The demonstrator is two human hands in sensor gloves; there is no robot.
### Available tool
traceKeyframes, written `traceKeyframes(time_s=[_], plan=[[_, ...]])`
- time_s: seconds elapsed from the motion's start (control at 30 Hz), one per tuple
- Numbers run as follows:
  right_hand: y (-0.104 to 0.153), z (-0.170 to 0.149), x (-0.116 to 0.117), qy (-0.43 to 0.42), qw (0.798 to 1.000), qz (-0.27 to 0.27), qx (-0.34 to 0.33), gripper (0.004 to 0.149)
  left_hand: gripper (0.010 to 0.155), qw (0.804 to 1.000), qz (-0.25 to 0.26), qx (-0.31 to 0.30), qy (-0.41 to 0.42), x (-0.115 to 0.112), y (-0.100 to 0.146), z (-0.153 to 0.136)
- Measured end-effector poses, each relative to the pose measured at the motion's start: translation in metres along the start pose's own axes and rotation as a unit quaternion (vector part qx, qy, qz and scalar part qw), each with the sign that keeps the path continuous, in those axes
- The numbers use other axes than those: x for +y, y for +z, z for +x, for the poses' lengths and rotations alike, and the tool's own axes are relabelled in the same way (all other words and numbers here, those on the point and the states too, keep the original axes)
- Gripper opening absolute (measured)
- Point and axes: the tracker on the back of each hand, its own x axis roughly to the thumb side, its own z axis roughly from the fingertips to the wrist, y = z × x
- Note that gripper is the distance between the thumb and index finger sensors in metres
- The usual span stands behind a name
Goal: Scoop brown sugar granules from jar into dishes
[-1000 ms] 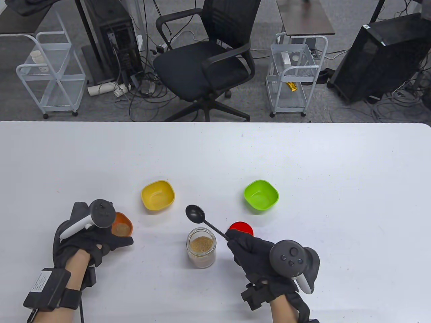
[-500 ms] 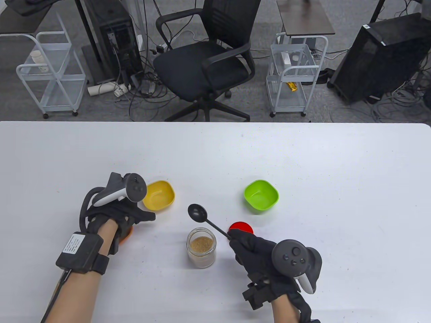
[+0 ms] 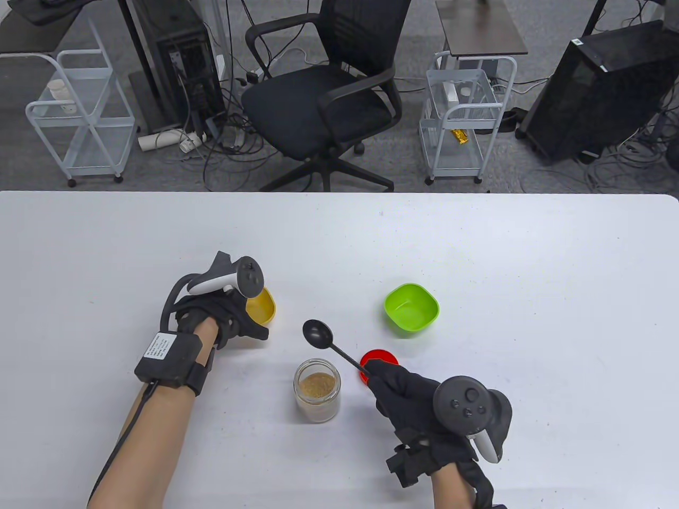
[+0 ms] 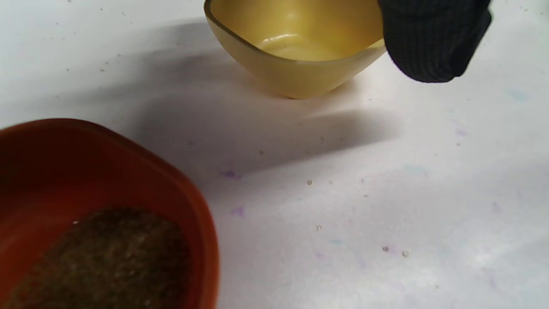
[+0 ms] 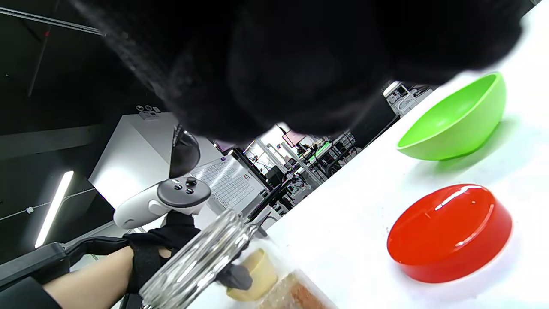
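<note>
From the table view I see my right hand (image 3: 419, 403) pinching the thin handle of a black plastic spoon (image 3: 329, 342), fingers curled round it; the spoon's round bowl is held above the white table (image 3: 477, 254), just beyond the open glass jar of brown sugar granules (image 3: 317, 389) and apart from its rim. I cannot tell from any view whether the spoon bowl carries sugar. The jar stands upright near the front edge, partly filled. Just to its right lies a round red lid (image 3: 379, 360), half hidden behind my right fingers in this view; the right wrist view shows it whole, flat on the table, with the empty lime-green plastic bowl (image 5: 454, 124) beyond it.

My left hand (image 3: 223, 318) lies over the near side of the yellow plastic bowl (image 3: 263, 307), its fingers fairly straight and gripping nothing that I can see. From above, this arm hides the orange-brown plastic bowl (image 4: 98, 214) completely; only the left wrist view shows it, holding a heap of brown granules, with the yellow bowl empty beyond it and one gloved fingertip (image 4: 433, 38) at that bowl's rim. That view also shows a few stray grains on the table between the two bowls.
</note>
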Motion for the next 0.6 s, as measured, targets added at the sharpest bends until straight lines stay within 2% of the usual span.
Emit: traceKeyframes(time_s=[0.3,0.6], plan=[[-0.001,-0.001,0.0,0.003,1.0,0.006,0.003,0.039,0.128,0.999,-0.015,-0.015,0.025,0.001,-0.015,0.0],[-0.001,-0.001,0.002,0.005,1.0,0.011,0.002,0.04,0.122,1.0,0.015,-0.024,0.006,-0.001,-0.012,0.01]])
